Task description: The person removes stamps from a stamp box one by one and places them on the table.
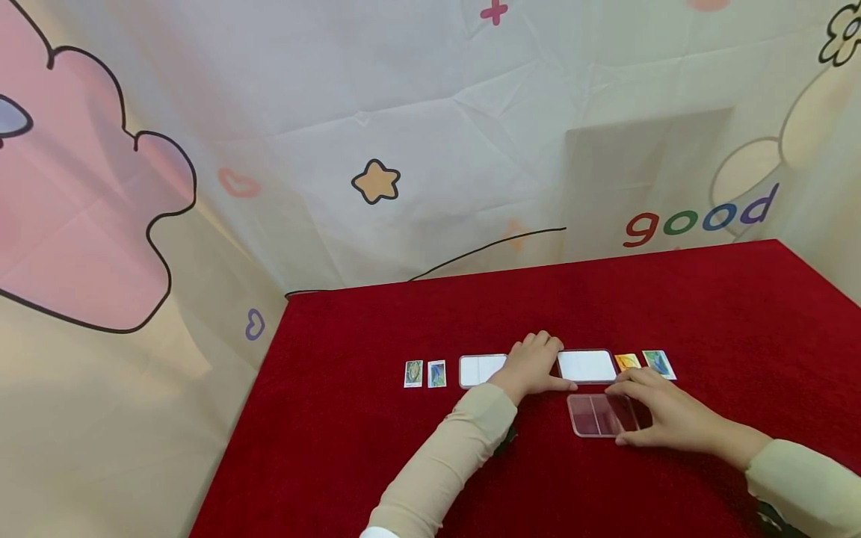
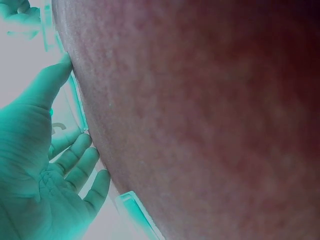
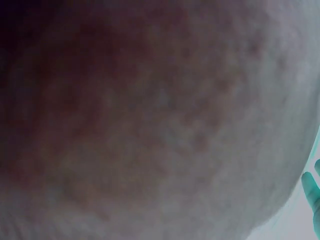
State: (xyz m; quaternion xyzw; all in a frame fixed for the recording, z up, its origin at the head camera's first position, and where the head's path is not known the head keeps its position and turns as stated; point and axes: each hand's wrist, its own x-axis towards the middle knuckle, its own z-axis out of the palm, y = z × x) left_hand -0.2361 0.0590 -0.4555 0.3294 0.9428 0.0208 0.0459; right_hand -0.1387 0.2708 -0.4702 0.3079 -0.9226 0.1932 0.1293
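Note:
In the head view, my left hand (image 1: 531,368) spans the left end of a shallow plastic case (image 1: 587,367) with a white inside. Its fingertips are at the far corner and its thumb at the near edge. The left wrist view also shows the case edge between the left thumb and fingers (image 2: 82,167). My right hand (image 1: 662,415) grips a clear plastic lid (image 1: 595,416) by its right end, thumb on the near edge and fingers on the far one. That lid lies just in front of the case. Only fingertips of a hand show in the right wrist view.
A second white-bottomed case (image 1: 479,369) lies left, partly behind the left hand. Further left are two small stamp-like pictures, one greenish (image 1: 413,373) and one blue (image 1: 436,373). A yellow picture (image 1: 628,362) and a blue-green one (image 1: 658,364) lie right. Red cloth (image 1: 336,441) covers the table.

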